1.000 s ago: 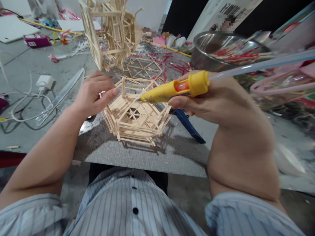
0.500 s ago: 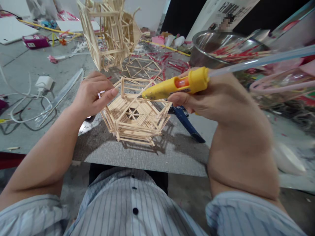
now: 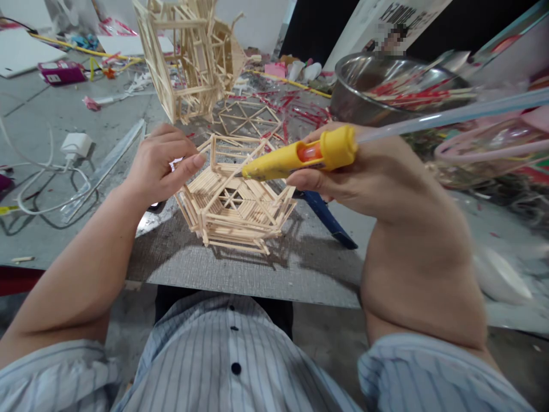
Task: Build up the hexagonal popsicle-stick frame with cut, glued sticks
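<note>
My right hand [image 3: 355, 177] is wrapped around a yellow hot glue gun [image 3: 300, 154] with a long clear glue stick [image 3: 450, 117] out of its back. Its nozzle points down left, over the inside of a six-sided framework of thin wooden sticks [image 3: 235, 229]. This framework sits on the table near its front edge, with a star of sticks in its base. At its upper left, my left hand [image 3: 165, 160] is closed, thumb and forefinger tips together by the rim. What they pinch, if anything, is hidden.
A taller stick structure [image 3: 184, 63] stands behind, with a flat stick frame [image 3: 251, 120] beside it. A steel pot [image 3: 358, 94] with red-marked sticks is at the right. Blue-handled pliers [image 3: 328, 220] lie below my right hand. A white charger [image 3: 77, 146] and cable are left.
My right hand and the glue gun have shifted slightly left and down, bringing the nozzle further over the framework. The left hand and the framework stay put.
</note>
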The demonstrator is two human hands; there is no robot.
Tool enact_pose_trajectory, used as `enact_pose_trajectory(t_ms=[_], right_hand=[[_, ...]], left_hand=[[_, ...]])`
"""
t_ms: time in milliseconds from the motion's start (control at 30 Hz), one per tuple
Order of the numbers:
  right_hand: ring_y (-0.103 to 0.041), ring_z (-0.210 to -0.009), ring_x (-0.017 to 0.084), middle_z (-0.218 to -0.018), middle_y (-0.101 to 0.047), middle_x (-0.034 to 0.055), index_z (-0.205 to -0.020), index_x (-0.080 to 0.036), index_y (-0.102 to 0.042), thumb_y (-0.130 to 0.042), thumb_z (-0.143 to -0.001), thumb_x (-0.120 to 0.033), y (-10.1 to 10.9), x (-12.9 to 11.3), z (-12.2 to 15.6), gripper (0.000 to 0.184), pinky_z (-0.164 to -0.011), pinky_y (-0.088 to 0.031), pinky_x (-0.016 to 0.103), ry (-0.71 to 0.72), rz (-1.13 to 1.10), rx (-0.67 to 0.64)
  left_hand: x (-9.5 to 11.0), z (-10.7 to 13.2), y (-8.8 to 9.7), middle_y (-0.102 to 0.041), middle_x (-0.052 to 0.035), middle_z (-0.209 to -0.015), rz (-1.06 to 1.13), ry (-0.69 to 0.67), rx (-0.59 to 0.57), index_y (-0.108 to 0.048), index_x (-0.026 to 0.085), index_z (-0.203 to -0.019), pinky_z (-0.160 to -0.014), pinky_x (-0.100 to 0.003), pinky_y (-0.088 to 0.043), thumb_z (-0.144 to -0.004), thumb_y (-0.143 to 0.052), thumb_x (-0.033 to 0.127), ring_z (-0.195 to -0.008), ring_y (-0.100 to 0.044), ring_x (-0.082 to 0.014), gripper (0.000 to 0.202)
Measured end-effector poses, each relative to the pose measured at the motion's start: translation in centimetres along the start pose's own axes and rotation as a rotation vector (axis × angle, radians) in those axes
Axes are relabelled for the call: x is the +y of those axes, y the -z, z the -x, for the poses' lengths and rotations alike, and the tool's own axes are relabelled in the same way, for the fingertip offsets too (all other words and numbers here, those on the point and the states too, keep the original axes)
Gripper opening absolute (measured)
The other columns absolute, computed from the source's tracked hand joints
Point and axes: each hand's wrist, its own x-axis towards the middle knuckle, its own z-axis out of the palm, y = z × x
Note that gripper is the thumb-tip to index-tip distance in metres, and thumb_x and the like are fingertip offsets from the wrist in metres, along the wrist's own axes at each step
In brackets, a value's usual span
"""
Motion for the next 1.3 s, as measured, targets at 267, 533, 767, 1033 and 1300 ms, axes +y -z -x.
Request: enact_pose_trajectory(t_ms=[267,533,767,1033,1300], right_hand=[[-0.068,-0.092,0.027,-0.086,-0.068,0.0046,-0.090,-0.025,-0.068,-0.074,-0.078,-0.061,0.5,-0.1,0.0,0.038,-0.071,-0.058,0.038,-0.015,-0.008,0.001],[-0.068,-0.087,0.025,-0.075,-0.064,0.0030,-0.085,-0.025,-0.068,-0.077,-0.078,-0.054,1.0,0.1,0.2,0.031,-0.058,-0.055,0.033,-0.049,-0.091,-0.002],[-0.056,-0.050,0.013,-0.066,-0.064,-0.0007,-0.100,-0.030,-0.072,-0.082,-0.077,-0.044,4.9,0.0,3.1,0.028,-0.037,-0.038,0.026,-0.178,-0.296,-0.047],[-0.052,-0.043,0.012,-0.065,-0.069,-0.0009,-0.098,-0.030,-0.073,-0.082,-0.077,-0.039,6.5,1.2,5.1,0.025,-0.035,-0.035,0.025,-0.251,-0.403,-0.184],[-0.064,-0.057,0.019,-0.067,-0.070,-0.0001,-0.102,-0.030,-0.071,-0.083,-0.075,-0.039,6.1,1.2,5.3,0.031,-0.038,-0.038,0.026,-0.330,-0.350,-0.235]], left_hand=[[-0.1,0.2,-0.1,-0.068,0.0009,-0.075,0.027,0.013,0.006,-0.063,0.021,-0.083,-0.082,-0.039,-0.052,-0.100,-0.049,0.036,-0.079,-0.069,-0.0164,0.027],[-0.1,0.2,0.1,-0.070,-0.0015,-0.078,0.020,0.044,-0.001,-0.066,0.020,-0.084,-0.083,-0.035,-0.051,-0.101,-0.048,0.037,-0.082,-0.068,-0.0161,0.030],[-0.4,0.3,0.0,-0.070,-0.0031,-0.079,0.038,0.047,0.015,-0.068,0.018,-0.085,-0.084,-0.034,-0.050,-0.100,-0.048,0.036,-0.083,-0.066,-0.0157,0.031],[-0.3,0.2,0.0,-0.069,-0.0038,-0.077,0.036,0.053,0.038,-0.068,0.018,-0.082,-0.081,-0.035,-0.050,-0.099,-0.050,0.036,-0.081,-0.064,-0.0160,0.030],[-0.5,0.1,-0.2,-0.070,-0.0044,-0.076,0.042,0.060,0.042,-0.068,0.020,-0.081,-0.080,-0.035,-0.050,-0.097,-0.052,0.036,-0.079,-0.066,-0.0174,0.027]])
